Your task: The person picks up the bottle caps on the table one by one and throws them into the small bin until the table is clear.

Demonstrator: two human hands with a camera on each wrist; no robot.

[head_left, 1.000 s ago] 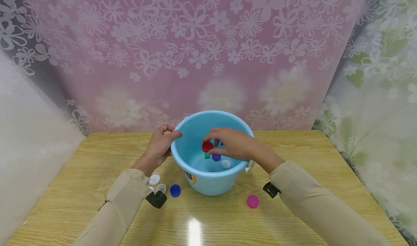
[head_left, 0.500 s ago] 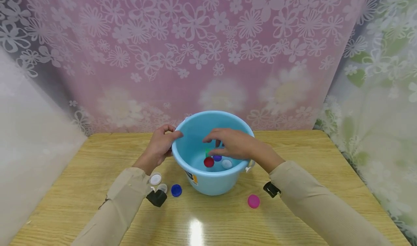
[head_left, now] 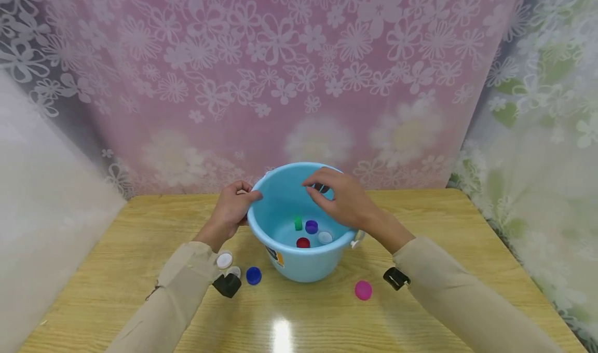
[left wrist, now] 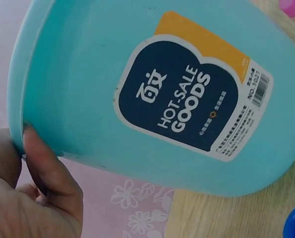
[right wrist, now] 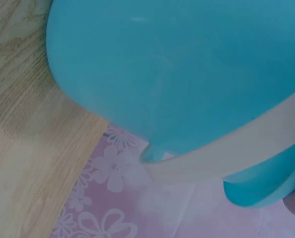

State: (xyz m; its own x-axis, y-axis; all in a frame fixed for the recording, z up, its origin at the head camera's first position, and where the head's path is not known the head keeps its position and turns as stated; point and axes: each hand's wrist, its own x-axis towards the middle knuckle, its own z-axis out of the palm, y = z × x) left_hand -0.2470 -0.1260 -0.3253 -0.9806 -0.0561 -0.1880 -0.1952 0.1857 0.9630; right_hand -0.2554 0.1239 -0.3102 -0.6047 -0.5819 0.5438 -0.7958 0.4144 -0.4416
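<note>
A light blue bucket (head_left: 303, 266) stands on the wooden table. My left hand (head_left: 230, 207) grips its left rim, thumb over the inner edge; in the left wrist view the same hand (left wrist: 45, 198) pinches that rim beside a printed label (left wrist: 182, 94). Over the bucket's right side hovers my right hand (head_left: 344, 198), fingers loosely bent with nothing between them. On the bucket floor lie a red bottle cap (head_left: 303, 243), a green cap (head_left: 298, 223), a purple cap (head_left: 311, 227) and a white cap (head_left: 325, 237).
Left of the bucket lie a blue cap (head_left: 254, 275), a white cap (head_left: 224, 260) and a whitish cap (head_left: 233, 272) partly behind a black wrist mount (head_left: 227, 285). A pink cap (head_left: 363, 290) lies front right. The pale handle (right wrist: 226, 153) hangs along the bucket.
The right hand let go of the red cap, which dropped to the bucket floor and settled nearer the front. That hand then rose toward the right rim. The left hand kept its grip.
</note>
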